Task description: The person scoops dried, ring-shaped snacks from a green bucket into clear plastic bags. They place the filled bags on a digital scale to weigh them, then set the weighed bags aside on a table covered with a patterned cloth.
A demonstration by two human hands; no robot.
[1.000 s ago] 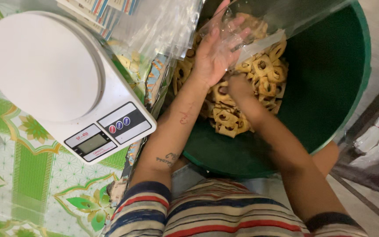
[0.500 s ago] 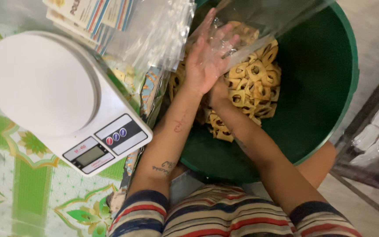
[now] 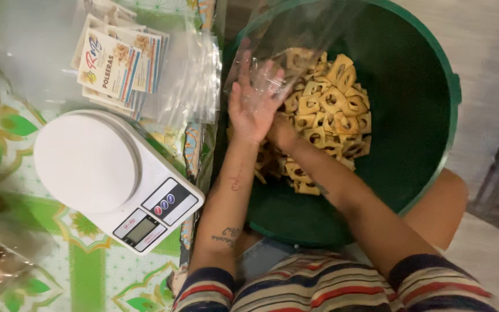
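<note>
Fingers of my left hand [image 3: 253,104] were spread, pressed on the clear plastic bag [image 3: 295,34] over the green tub [image 3: 428,144]; my right hand [image 3: 281,132] sat hidden beneath, grip unclear. I judged the ring biscuits [image 3: 330,110] light and brittle, the bag slippery, best held at its mouth.

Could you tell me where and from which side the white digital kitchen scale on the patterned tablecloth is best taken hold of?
Grip the white digital kitchen scale by its two long straight side edges, coming from above. Its round platform looks like the weighing part, and the button panel sits at one end, so the flat-sided body probably gives the firmer hold.
</note>
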